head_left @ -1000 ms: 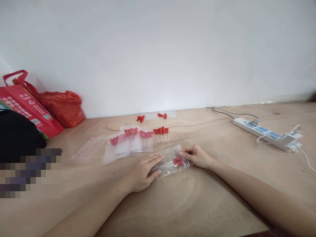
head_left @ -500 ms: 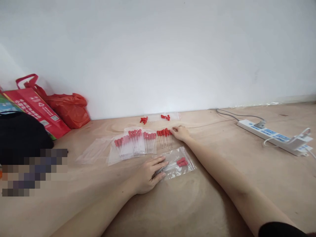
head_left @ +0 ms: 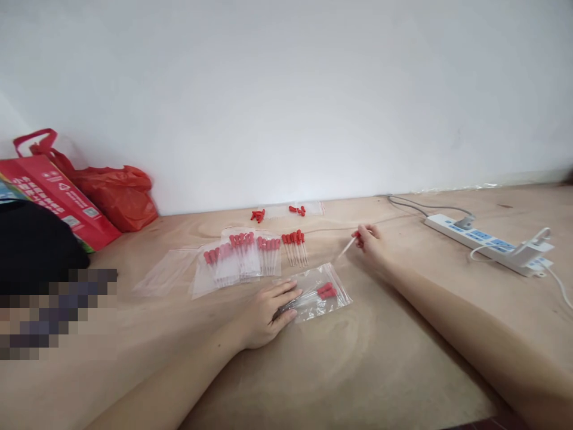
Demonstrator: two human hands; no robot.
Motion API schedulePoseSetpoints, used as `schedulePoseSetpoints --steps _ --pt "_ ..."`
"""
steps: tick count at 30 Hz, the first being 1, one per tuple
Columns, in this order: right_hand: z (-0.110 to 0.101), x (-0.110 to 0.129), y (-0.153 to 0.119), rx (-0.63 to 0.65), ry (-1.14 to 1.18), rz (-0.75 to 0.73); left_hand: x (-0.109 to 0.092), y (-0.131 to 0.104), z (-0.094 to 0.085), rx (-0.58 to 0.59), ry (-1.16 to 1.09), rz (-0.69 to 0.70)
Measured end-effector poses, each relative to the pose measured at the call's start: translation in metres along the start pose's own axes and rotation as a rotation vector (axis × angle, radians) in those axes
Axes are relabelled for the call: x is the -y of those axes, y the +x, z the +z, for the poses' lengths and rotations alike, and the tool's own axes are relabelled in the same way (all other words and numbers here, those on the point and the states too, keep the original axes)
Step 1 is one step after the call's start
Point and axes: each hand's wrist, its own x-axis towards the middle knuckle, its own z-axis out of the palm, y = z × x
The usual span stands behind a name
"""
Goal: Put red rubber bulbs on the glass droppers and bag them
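In the head view my right hand [head_left: 370,243] pinches a dropper [head_left: 347,247] near its red bulb, its clear tube slanting down and left above the table. My left hand [head_left: 274,310] lies with fingers spread on the left end of a clear zip bag [head_left: 320,294], pressing it to the table. Inside that bag are droppers with red bulbs [head_left: 327,290]; my fingers hide part of their tubes. Behind it, a row of several loose droppers [head_left: 294,248] lies side by side. To the left are overlapping bags [head_left: 244,254] filled with droppers.
Flat clear bags [head_left: 165,273] lie at the left. Red bulbs [head_left: 258,215] and another bag [head_left: 313,208] rest near the wall. A power strip [head_left: 487,243] with cables is at the right. A red bag [head_left: 114,194] and a black item [head_left: 40,248] stand at far left.
My right hand has moved right, away from the row, with a dropper taken from its right end. My left hand stays on the bag. The view has shifted slightly.
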Motion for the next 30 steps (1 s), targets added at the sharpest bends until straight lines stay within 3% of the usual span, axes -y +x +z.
schedulePoseSetpoints --steps 4,8,13,17,25,30 --pt "-0.026 -0.001 -0.031 -0.02 0.265 0.069 0.001 0.0 0.001 -0.015 0.0 0.005" --pt "-0.018 0.005 -0.055 0.088 0.334 0.127 0.0 0.0 0.001 -0.017 0.009 0.004" --pt "-0.012 0.014 -0.067 0.411 0.203 0.133 -0.002 0.0 0.001 -0.005 0.011 -0.004" --pt "-0.013 0.013 -0.07 0.598 -0.067 -0.052 -0.001 0.001 0.001 -0.005 0.018 0.01" --pt "-0.001 0.014 -0.071 0.536 -0.343 -0.359 0.002 0.003 0.002 0.019 0.093 0.039" --pt "0.0 0.025 -0.078 0.651 -0.572 -0.573 0.0 0.003 -0.001 0.053 0.105 0.022"
